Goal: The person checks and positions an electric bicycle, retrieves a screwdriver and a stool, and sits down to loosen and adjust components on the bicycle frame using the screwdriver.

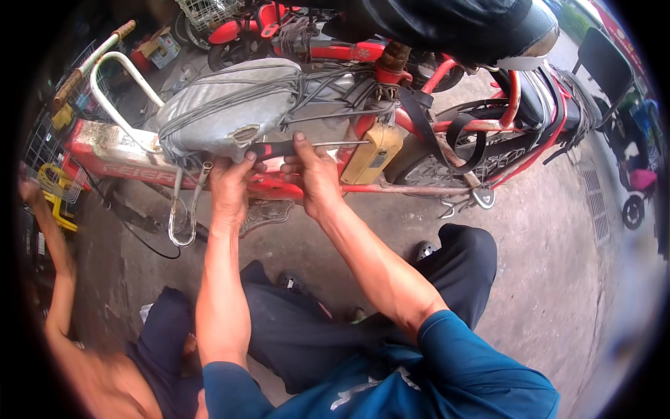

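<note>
My left hand is closed around the butt end of a screwdriver with a dark handle. My right hand pinches it farther forward, where the handle meets the shaft. The long metal shaft runs right, its tip at the side of a worn yellow box fixed to a red electric bicycle. Whether the tip touches a screw cannot be made out. Above my hands sits the bicycle's saddle, wrapped in torn grey covering and bound with several dark cords.
A white bent-tube rail and a red-and-white rear rack are at the left. Another person's bare arm reaches in there. A dark-sleeved arm leans over the bicycle's top. A black strap hangs by the wheel.
</note>
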`<state>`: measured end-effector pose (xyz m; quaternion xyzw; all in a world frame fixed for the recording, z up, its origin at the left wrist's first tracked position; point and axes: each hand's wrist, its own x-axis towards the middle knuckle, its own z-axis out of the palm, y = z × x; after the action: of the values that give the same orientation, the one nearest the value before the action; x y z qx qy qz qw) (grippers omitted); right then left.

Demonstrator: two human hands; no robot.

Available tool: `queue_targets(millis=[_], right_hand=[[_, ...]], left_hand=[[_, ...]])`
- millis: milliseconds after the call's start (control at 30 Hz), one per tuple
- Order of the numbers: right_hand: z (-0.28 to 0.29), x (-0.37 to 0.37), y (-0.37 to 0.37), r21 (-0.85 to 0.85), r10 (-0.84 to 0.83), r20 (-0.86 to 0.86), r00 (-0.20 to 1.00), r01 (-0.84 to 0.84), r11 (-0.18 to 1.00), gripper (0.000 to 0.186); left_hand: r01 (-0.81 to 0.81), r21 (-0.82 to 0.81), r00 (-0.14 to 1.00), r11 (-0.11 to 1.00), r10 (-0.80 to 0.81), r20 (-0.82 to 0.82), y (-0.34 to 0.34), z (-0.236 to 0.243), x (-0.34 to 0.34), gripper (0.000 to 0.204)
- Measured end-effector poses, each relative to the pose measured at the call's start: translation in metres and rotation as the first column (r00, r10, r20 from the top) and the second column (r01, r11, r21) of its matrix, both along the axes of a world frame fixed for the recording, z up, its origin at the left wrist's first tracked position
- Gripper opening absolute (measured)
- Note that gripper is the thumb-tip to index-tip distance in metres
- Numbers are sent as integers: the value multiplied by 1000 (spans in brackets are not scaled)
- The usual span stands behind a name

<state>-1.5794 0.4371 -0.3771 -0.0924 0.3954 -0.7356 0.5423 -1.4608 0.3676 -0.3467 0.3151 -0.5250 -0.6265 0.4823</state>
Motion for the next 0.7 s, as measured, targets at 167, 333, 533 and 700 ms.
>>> queue_targets(millis=[167,333,533,700], right_hand=[[-3,5,2,-292,-173,118,978,201,935,40],[2,-1,0,-102,-140,-5,990,139,985,39],[-28,-2,31,-111,-443,-343,828,433,895,29],[-45,-53,60,-225,-680,-696,232,829,513,35]], left_hand=[[23,13,959,1000,-25,281,-8,1,5,26],[76,34,996,997,-75,-42,5,2,-1,25],[-2,4,962,1000,1,273,-7,-4,7,32],[68,19,997,997,-68,21,3,5,-2,26]])
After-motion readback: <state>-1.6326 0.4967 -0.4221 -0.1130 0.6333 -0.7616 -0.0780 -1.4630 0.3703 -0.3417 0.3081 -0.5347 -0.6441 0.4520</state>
